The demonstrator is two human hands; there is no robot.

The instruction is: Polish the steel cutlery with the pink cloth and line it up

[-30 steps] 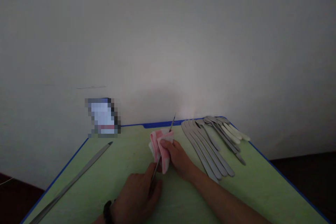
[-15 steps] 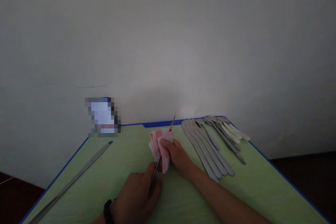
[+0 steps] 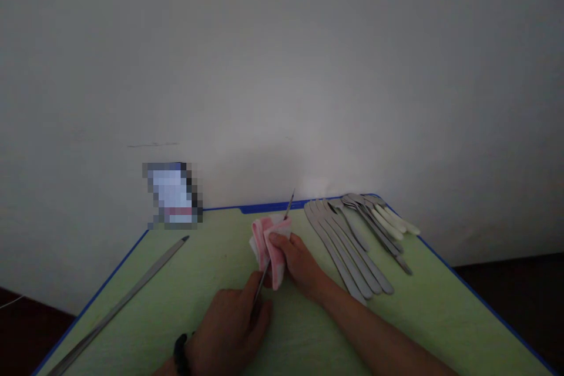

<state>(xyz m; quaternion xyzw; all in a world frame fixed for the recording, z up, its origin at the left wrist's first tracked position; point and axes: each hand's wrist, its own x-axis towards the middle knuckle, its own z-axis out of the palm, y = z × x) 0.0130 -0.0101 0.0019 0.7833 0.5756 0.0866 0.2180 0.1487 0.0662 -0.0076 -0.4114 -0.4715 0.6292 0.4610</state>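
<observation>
A slim metal table knife (image 3: 289, 204), seen nearly edge-on, slants up and away above the table. My left hand (image 3: 235, 320) is closed around its near end, with a dark band at the wrist. My right hand (image 3: 302, 261) pinches a folded pink-and-white cloth (image 3: 275, 247), thumb on top, wrapped about the middle of the knife. The far tip sticks out beyond the cloth, and a short stretch of metal shows between cloth and left hand. Most of my right fingers are hidden behind the cloth.
Several table knives (image 3: 343, 247) lie side by side at right. Beyond them are spoons (image 3: 359, 205) and white-handled cutlery (image 3: 392, 220). Another long metal piece of cutlery (image 3: 132, 296) lies at left. A blurred phone-like screen (image 3: 174, 194) leans on the wall behind the blue-edged green table (image 3: 198, 264).
</observation>
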